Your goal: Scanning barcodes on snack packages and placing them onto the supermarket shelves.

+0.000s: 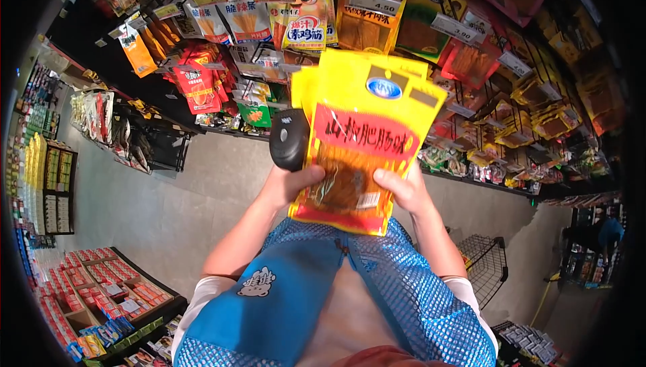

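Observation:
Several yellow and red snack packets [361,130] are stacked in front of my body, the front one with a clear window over brown strips. My left hand [295,183] grips the stack's left edge, thumb on the front. A black handheld device [289,140], seemingly a barcode scanner, is at that hand, beside the packets; how it is held is hidden. On the right edge, my right hand [404,185] grips the stack with its thumb on the front. The fingers of both hands are hidden behind the packets. Yellow packets [371,29] of a similar kind hang on the rack just beyond.
Hooks with price tags [373,2] and hanging snack packets [303,19] span the rack ahead. A wire cart [482,266] stands behind at the right. At lower left is a display of red boxes [103,286]. A person in blue [608,233] is at the far right.

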A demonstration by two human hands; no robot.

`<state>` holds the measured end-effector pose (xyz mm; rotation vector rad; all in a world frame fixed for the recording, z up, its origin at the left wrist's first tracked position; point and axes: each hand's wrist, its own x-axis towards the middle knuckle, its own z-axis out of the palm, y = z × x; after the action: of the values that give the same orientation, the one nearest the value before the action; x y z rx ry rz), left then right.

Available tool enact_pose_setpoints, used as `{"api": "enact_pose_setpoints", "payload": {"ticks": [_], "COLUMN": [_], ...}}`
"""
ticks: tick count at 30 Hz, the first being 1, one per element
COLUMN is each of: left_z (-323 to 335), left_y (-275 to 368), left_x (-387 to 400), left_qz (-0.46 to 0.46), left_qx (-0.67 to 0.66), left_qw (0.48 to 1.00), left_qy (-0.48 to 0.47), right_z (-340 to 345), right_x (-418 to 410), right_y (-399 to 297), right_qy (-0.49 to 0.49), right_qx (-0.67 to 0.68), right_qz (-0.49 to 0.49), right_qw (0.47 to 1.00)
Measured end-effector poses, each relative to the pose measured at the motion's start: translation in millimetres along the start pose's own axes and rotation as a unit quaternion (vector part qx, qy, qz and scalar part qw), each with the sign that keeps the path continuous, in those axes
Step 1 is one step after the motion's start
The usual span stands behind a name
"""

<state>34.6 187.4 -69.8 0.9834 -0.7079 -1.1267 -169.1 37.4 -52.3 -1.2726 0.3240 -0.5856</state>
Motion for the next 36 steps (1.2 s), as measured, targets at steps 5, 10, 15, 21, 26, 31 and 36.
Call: {"api": "enact_pose_setpoints", "payload": {"ticks": [5,10,15,21,26,31,36], "left_z": [22,47,64,52,31,35,28], "left_y": [-22,-15,-27,-41,-60,-69,-42], "left_x": [3,28,26,33,40,48,51], "left_qz": [-0.055,-0.022,-0.005,0.008,-0.021,-0.036,-0.008], "left_qx": [-0.050,-0.066,-0.121,-0.134,-0.280,-0.356,-0.333], "left_qw": [0.995,0.996,0.988,0.982,0.957,0.933,0.939], "left_qy": [0.061,0.063,0.094,0.130,-0.076,-0.027,-0.085], "right_z": [-21,-40,-71,-83,-49,-54,-18], "right_x": [-11,11,9,24,40,71,86], "right_y": [15,-13,-4,-32,-98,-25,-7], "right_qy": [-0.027,-0.036,-0.027,-0.155,-0.236,-0.135,-0.211], "right_qx": [0.044,-0.032,-0.004,-0.092,-0.156,-0.130,0.124], "right_qz": [0.032,0.009,0.104,0.045,0.054,-0.032,0.028], "right_qw": [0.998,0.999,0.994,0.983,0.957,0.982,0.969]}}
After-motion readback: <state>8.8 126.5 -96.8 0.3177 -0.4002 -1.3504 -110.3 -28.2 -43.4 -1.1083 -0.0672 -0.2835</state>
